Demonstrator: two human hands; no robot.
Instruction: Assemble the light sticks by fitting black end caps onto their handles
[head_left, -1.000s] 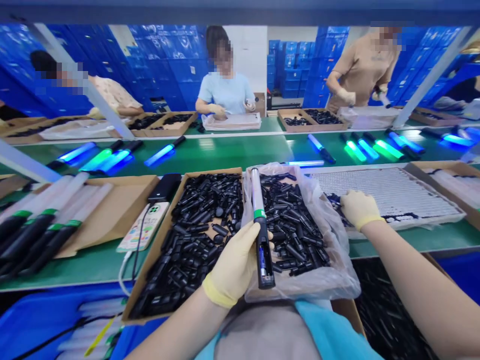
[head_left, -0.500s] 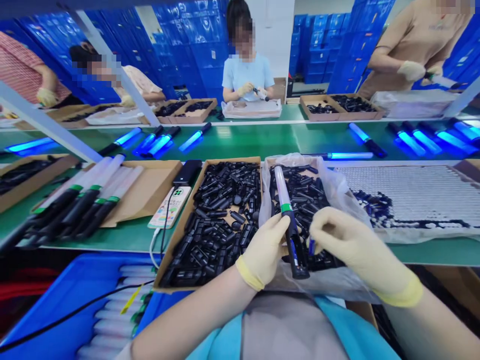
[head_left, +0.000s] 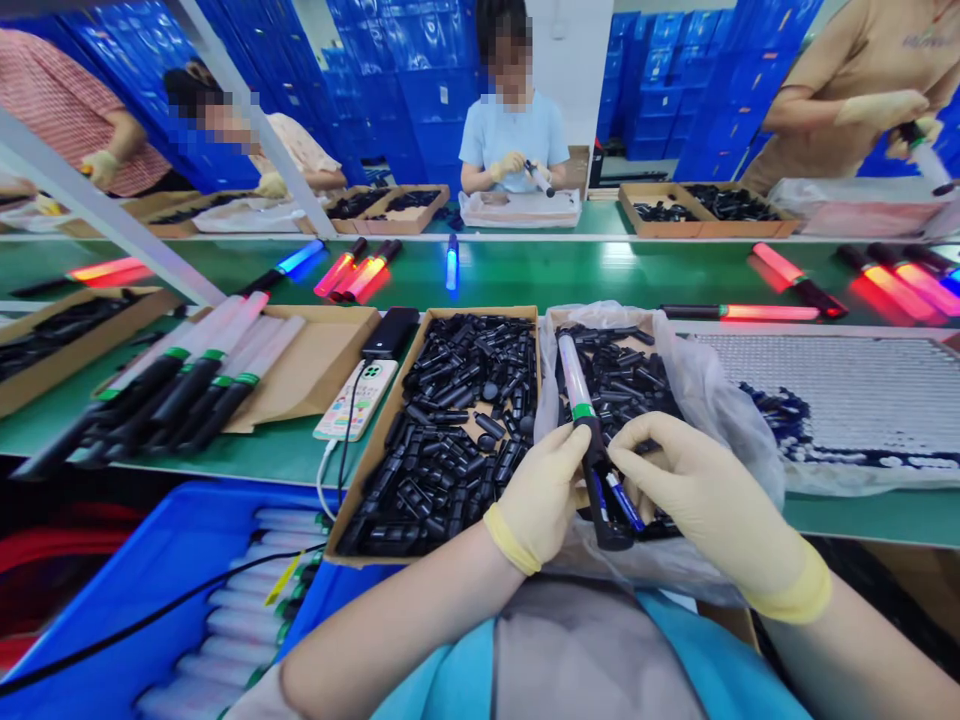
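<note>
My gloved left hand [head_left: 541, 498] is closed round the black handle of a light stick [head_left: 576, 378], whose clear tube and green ring point away from me. The handle's side is open, and blue shows inside it. Against that opening lies a blue battery [head_left: 625, 502], tilted along the handle. My gloved right hand [head_left: 694, 495] is closed at the battery, thumb and forefinger by its upper end. Under my hands are a cardboard box of black plastic parts [head_left: 457, 385] and a plastic-lined box of similar parts [head_left: 622, 365].
Finished-looking light sticks [head_left: 199, 375] are piled at left beside a power bank [head_left: 390, 332] and a phone-like device [head_left: 356, 400]. A blue bin [head_left: 142, 560] holds clear tubes. A tray of batteries [head_left: 862, 400] stands at right. Lit sticks [head_left: 780, 312] lie on the green belt; co-workers sit opposite.
My right hand has moved left with the battery, from beside the handle to its opening. Most lit sticks on the belt have turned from blue to red.
</note>
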